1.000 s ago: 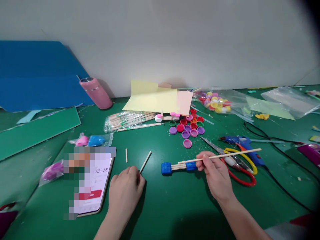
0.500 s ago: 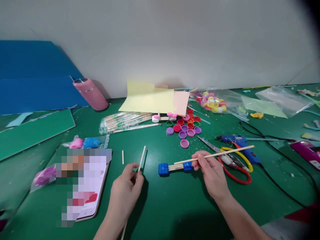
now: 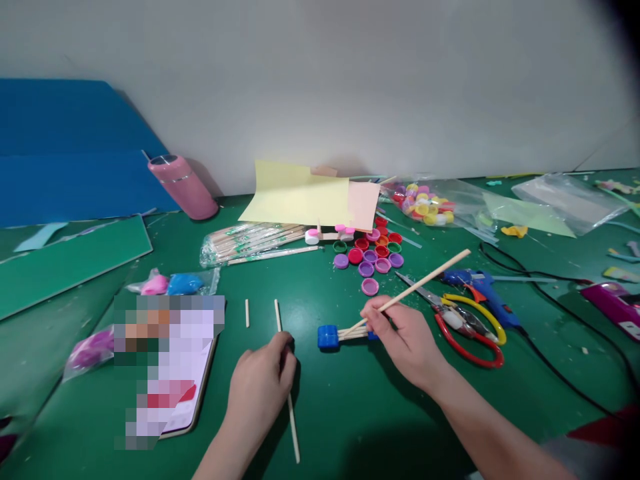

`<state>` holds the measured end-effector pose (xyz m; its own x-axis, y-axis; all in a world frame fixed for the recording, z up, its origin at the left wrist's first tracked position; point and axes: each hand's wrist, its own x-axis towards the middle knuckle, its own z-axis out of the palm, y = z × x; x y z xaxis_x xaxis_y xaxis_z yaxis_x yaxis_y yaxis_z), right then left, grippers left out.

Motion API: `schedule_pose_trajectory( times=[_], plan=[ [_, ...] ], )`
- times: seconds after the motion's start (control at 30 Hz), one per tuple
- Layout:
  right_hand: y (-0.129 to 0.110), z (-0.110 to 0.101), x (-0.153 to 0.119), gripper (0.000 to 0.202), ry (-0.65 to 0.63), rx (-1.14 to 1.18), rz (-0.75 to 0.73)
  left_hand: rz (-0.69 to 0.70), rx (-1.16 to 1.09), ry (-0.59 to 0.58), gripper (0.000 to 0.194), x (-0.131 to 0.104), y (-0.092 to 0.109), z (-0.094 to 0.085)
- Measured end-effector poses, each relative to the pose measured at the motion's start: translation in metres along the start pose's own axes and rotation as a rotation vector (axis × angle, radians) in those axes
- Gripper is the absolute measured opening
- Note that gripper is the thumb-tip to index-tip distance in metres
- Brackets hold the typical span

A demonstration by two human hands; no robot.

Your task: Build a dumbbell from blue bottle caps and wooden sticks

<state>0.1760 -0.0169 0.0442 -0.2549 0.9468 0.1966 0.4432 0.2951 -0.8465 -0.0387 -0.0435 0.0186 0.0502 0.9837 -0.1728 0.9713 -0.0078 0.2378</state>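
Observation:
My left hand [image 3: 264,375] is closed around the middle of a thin wooden stick [image 3: 293,430], which slants along the table with both ends showing. Between its fingers my right hand [image 3: 407,340] pinches another wooden stick [image 3: 433,275]; the far end points up to the right. That stick's lower end crosses over the short sticks joining two blue bottle caps [image 3: 328,337]. My right fingers partly hide the right-hand cap. A short cut piece of stick [image 3: 247,313] lies left of my left hand's stick.
Scissors [image 3: 493,357] and a blue glue gun [image 3: 493,300] with its cord lie right. Loose bottle caps [image 3: 370,287] and bagged sticks [image 3: 250,240] are behind my hands. A phone [image 3: 200,393] lies left; a pink flask [image 3: 187,190] leans near the wall.
My right hand moved left, and its stick now tilts more steeply across the capped sticks. The stick in my left hand has swung round, its near end now to the right.

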Motion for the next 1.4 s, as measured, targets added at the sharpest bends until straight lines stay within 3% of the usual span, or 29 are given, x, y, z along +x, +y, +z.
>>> schedule_pose_trajectory(
  times=[0.2, 0.4, 0.57, 0.8, 1.4],
  plan=[
    [-0.006, -0.001, 0.012, 0.024, -0.059, -0.128, -0.079, 0.036, -0.098, 0.076, 0.024, 0.000, 0.003, -0.006],
    [-0.006, 0.003, 0.019, 0.025, -0.069, -0.181, -0.170, 0.321, -0.261, 0.124, 0.033, 0.013, 0.020, -0.013],
    [-0.004, 0.006, 0.019, 0.025, -0.076, -0.172, -0.202, 0.442, -0.355, 0.088, 0.042, 0.029, 0.028, -0.004],
    [0.003, 0.011, 0.016, 0.017, -0.021, -0.205, -0.310, 0.507, -0.547, 0.104, 0.041, 0.034, 0.022, 0.015],
    [0.003, 0.014, 0.015, 0.017, -0.068, -0.275, -0.318, 0.502, -0.642, 0.114, 0.023, 0.029, 0.027, 0.019]
  ],
)
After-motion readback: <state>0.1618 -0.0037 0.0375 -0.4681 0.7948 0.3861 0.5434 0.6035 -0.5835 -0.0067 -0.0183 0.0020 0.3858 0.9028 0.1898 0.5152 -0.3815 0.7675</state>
